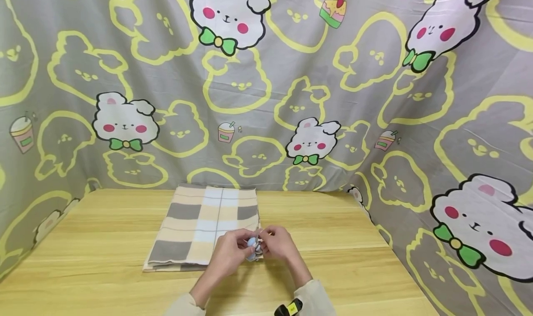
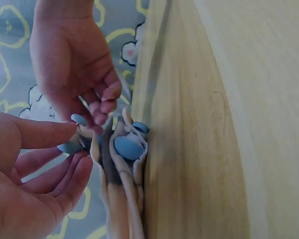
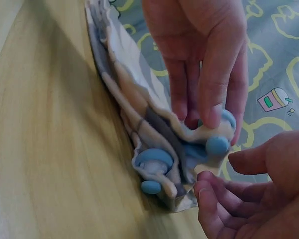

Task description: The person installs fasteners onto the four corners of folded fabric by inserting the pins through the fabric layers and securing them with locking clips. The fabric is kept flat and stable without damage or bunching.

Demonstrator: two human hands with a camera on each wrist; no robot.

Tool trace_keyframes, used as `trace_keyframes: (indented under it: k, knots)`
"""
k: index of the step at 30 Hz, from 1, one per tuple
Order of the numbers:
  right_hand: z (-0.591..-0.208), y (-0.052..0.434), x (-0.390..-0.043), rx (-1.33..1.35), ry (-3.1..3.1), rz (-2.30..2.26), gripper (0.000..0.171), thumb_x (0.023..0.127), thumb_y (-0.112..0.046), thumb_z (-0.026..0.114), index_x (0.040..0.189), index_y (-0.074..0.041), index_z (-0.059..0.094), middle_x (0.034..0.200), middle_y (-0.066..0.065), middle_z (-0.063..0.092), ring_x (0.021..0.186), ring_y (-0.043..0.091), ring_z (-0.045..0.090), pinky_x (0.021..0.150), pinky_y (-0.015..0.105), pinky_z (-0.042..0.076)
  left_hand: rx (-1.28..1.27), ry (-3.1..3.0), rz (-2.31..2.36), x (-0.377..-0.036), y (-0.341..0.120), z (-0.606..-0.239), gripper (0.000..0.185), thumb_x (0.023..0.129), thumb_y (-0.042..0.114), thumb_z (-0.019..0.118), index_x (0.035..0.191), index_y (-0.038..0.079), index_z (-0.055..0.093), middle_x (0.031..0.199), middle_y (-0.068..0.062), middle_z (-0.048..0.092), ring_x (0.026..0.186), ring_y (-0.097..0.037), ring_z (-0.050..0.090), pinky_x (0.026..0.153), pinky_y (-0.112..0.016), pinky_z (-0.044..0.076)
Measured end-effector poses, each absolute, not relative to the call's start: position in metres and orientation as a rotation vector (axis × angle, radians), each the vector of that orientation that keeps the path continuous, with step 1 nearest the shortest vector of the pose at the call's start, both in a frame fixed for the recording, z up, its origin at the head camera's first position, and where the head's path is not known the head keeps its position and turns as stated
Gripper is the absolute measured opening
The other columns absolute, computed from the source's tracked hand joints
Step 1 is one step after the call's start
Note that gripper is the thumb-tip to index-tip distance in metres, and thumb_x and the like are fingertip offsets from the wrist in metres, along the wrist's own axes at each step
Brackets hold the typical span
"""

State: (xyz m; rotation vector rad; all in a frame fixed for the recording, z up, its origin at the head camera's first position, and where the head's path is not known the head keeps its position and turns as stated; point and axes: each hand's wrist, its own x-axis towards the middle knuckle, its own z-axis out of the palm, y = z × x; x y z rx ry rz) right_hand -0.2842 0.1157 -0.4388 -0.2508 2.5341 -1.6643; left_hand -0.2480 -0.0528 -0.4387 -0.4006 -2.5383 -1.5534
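Observation:
A folded plaid blanket point(image 1: 208, 223) in beige, grey and pale blue lies on the table. Near its front right corner my left hand point(image 1: 230, 253) pinches a blue mushroom-shaped quilt clip point(image 3: 218, 146), which sits on the cloth edge. A second blue quilt clip point(image 2: 129, 148) is fastened on another layer of the same corner, close to the tabletop. Right beside the held clip is my right hand point(image 3: 259, 181), its thumb and fingers apart and loosely bent, with nothing seen between them. Whether its fingertips touch the cloth I cannot tell.
The wooden table point(image 1: 341, 242) extends to both sides of the blanket. A grey curtain point(image 1: 250, 121) printed with cartoon rabbits hangs behind the table and along its sides. A black and yellow device point(image 1: 288, 308) sits on the right wrist.

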Motion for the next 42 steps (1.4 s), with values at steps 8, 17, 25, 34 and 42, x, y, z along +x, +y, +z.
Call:
trace_keyframes:
  k: [8,17,25,34,42]
  knots:
    - [-0.430,0.116,-0.282,-0.251,2.660,-1.667,0.030,0.092,-0.019,0.070,0.112,0.004,0.068,0.074,0.016,0.068,0.062,0.019,0.063,0.054,0.028,0.049,-0.404,-2.534,-1.574,-0.249,-0.052,-0.438,0.035,0.081,-0.006,0.075,0.115,-0.002,0.066,0.101,-0.013,0.075,0.086,-0.018,0.071,0.074,-0.023,0.056]
    - [-0.431,0.115,-0.281,-0.378,2.637,-1.627,0.011,0.080,-0.003,0.076,0.090,0.000,0.076,0.076,0.007,0.070,0.061,0.011,0.057,0.057,0.026,0.047,-0.377,-2.647,-1.453,-0.244,-0.056,-0.435,0.019,0.089,-0.002,0.067,0.106,0.000,0.076,0.085,-0.006,0.073,0.069,-0.011,0.060,0.057,-0.023,0.048]
    - [-0.436,0.113,-0.282,-0.335,2.646,-1.612,0.014,0.074,-0.001,0.075,0.088,0.000,0.073,0.069,0.002,0.065,0.059,0.011,0.054,0.057,0.026,0.045,-0.468,-2.686,-1.501,-0.245,-0.060,-0.438,0.025,0.093,-0.002,0.061,0.114,-0.001,0.074,0.084,-0.009,0.072,0.053,-0.009,0.048,0.045,-0.020,0.036]
    - [-0.443,0.115,-0.286,-0.302,2.634,-1.629,0.015,0.075,-0.002,0.074,0.089,0.000,0.072,0.067,0.001,0.065,0.059,0.011,0.054,0.058,0.026,0.046,-0.473,-2.685,-1.477,-0.246,-0.057,-0.443,0.029,0.091,-0.004,0.061,0.117,-0.002,0.073,0.074,-0.008,0.068,0.047,-0.007,0.044,0.042,-0.017,0.032]
    - [-0.443,0.118,-0.285,-0.294,2.637,-1.609,0.016,0.074,-0.002,0.075,0.089,0.000,0.072,0.067,0.000,0.063,0.059,0.010,0.054,0.057,0.025,0.045,-0.476,-2.689,-1.497,-0.247,-0.058,-0.443,0.029,0.093,-0.002,0.060,0.118,0.001,0.074,0.091,-0.011,0.074,0.047,-0.006,0.044,0.042,-0.016,0.033]
